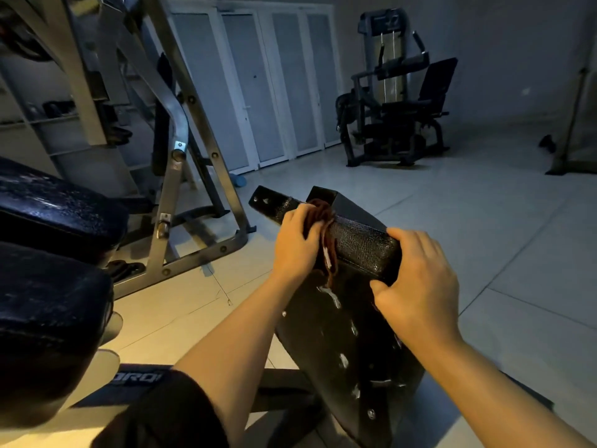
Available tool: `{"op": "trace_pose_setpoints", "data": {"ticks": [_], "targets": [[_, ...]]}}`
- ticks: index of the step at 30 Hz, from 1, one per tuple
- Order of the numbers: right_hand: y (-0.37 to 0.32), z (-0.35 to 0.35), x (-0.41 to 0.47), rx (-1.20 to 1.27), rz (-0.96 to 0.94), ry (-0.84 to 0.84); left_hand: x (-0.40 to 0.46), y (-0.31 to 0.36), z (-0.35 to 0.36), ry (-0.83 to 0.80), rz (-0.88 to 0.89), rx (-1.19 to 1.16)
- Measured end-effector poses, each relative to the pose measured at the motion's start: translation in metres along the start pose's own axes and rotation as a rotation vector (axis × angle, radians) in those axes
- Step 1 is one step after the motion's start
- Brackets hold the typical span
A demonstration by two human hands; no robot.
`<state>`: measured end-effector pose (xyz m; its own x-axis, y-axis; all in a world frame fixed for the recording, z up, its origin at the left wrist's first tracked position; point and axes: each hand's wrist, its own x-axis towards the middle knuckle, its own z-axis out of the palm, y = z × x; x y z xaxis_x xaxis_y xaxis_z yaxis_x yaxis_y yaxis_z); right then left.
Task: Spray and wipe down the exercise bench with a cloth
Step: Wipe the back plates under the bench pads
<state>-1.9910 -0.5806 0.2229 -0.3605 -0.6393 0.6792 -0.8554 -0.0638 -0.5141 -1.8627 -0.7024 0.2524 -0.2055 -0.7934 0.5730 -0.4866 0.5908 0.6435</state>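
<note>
A black padded bench pad [365,244] stands tipped up on its edge in front of me, its underside board [342,344] with bolts facing me. My left hand [295,244] presses a dark brown cloth [326,227] against the pad's upper edge. Gripping the pad's near right corner is my right hand [416,282], fingers wrapped over the edge. A black metal bracket [274,202] sticks out beyond the cloth. No spray bottle is visible.
Two more black padded seats [55,208] and a grey steel rack frame [174,176] stand at my left. A leg machine [397,101] sits across the tiled floor [484,205]. White doors [258,85] line the far wall.
</note>
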Motion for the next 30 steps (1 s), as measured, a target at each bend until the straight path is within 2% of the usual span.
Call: {"op": "trace_pose_setpoints", "data": {"ticks": [1, 3, 6, 10, 12, 16, 18, 22, 24, 26, 29, 30], "targets": [[0.0, 0.0, 0.0, -0.002, 0.002, -0.002, 0.001, 0.002, 0.002, 0.027, -0.009, 0.005], [0.0, 0.001, 0.001, 0.01, 0.005, 0.011, -0.013, 0.015, 0.009, 0.036, 0.142, 0.024], [0.0, 0.0, 0.0, 0.092, -0.005, 0.05, -0.053, 0.041, 0.015, -0.054, 0.422, 0.017], [-0.001, -0.004, -0.002, 0.127, 0.019, 0.014, -0.053, 0.034, 0.009, -0.175, 0.588, 0.041], [0.0, -0.008, -0.002, 0.111, 0.026, -0.031, -0.037, 0.024, 0.007, -0.176, 0.548, 0.073], [0.002, -0.014, -0.001, 0.092, 0.066, -0.119, -0.01, 0.02, 0.011, 0.036, 0.168, -0.016], [0.002, -0.014, -0.001, 0.099, 0.053, -0.105, -0.023, 0.028, 0.016, 0.034, 0.218, -0.019], [0.006, -0.012, -0.001, 0.162, 0.022, -0.055, -0.074, 0.043, 0.022, -0.082, 0.502, -0.044], [0.009, -0.013, -0.001, 0.163, 0.009, -0.078, -0.062, 0.032, 0.015, -0.115, 0.559, -0.011], [0.01, -0.017, 0.0, 0.153, 0.011, -0.115, -0.04, 0.015, 0.008, -0.047, 0.424, 0.007], [0.009, -0.017, 0.0, 0.134, 0.018, -0.144, -0.017, -0.009, 0.002, 0.14, 0.039, -0.027], [0.009, -0.016, 0.0, 0.126, 0.019, -0.137, -0.018, -0.008, 0.004, 0.161, 0.005, -0.037]]}}
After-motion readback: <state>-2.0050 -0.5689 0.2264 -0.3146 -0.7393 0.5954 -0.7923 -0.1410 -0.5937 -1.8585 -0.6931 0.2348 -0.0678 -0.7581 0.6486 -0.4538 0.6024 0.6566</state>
